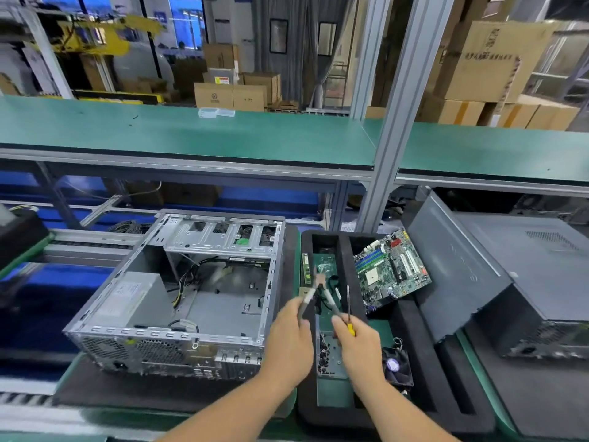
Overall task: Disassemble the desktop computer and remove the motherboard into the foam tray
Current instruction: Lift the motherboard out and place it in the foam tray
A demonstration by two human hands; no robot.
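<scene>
The open computer case lies on its side at centre left, its board bay bare apart from loose cables and the power supply. The green motherboard rests tilted in the right slot of the black foam tray. Over the tray's middle slot, my left hand grips one handle of a pair of pliers. My right hand holds the other handle together with a yellow-handled screwdriver that points upward.
A small fan and a metal plate with screws lie in the tray near my hands. A dark side panel leans on a second closed computer case at right. A green shelf runs overhead behind.
</scene>
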